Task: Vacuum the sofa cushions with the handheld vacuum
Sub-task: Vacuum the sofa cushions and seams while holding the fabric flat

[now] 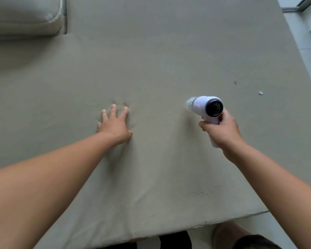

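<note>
Vacuum [205,107]: white pistol-shaped body with a clear nozzle [189,103] at the front and a round black vented cap at the rear, facing the camera. The nozzle points away from the person, low over the cushion [151,60]; contact with the fabric cannot be confirmed. Right hand [221,133] sits directly beneath the vacuum body, fingers curled fully round the handle. Left hand [115,124] lies well left of the vacuum, flat on the cushion, fingers straight and spread, denting the fabric and holding nothing. A white crumb [260,93] lies right of the vacuum, apart from it, with a brown speck [235,82] nearby.
</note>
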